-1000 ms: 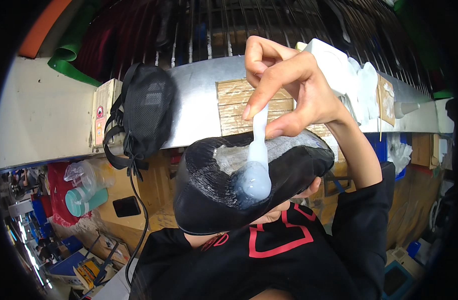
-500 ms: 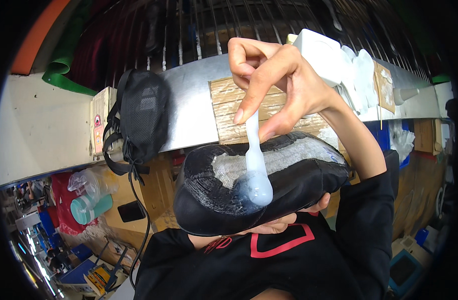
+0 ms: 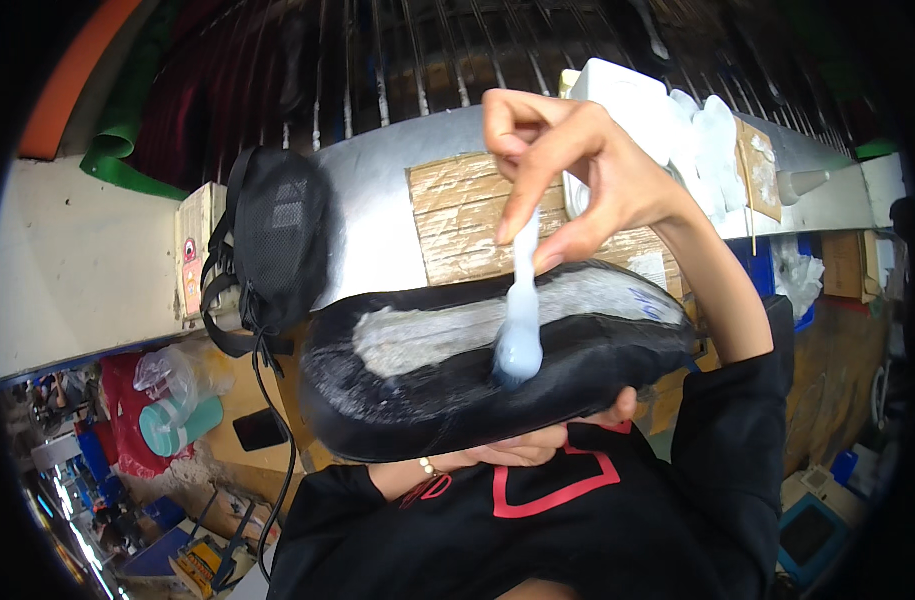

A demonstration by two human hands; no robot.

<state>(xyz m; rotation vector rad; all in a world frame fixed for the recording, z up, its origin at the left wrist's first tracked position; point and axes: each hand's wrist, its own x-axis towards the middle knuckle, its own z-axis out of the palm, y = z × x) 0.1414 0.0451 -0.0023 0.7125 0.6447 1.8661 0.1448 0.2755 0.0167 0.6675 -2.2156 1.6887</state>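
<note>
A black shoe upper (image 3: pixel 417 405), its pale grey underside facing up, lies tilted in front of my chest. My left hand (image 3: pixel 527 447) reaches under its near side, the fingers curled round the edge and partly hidden by it. From above, my right hand (image 3: pixel 577 175) pinches the thin handle of a whitish brush (image 3: pixel 518 345) between thumb and fingertips. The brush's rounded, wet-looking head touches the black border beside the grey strip, near the middle of the shoe. Whitish smears mark the black border at the left end.
Behind the shoe, a glue-streaked cardboard sheet (image 3: pixel 457 220) lies on a metal bench (image 3: pixel 367 240). A black mesh bag (image 3: pixel 287 220) stands at the left; a white container (image 3: pixel 622 105) is at the back right. Lower left are a phone (image 3: pixel 261 429) and a teal container (image 3: pixel 180 424).
The shoe has shifted left and turned a little. The brush has gone from near its left end to the middle of its near border. Both hands keep their hold.
</note>
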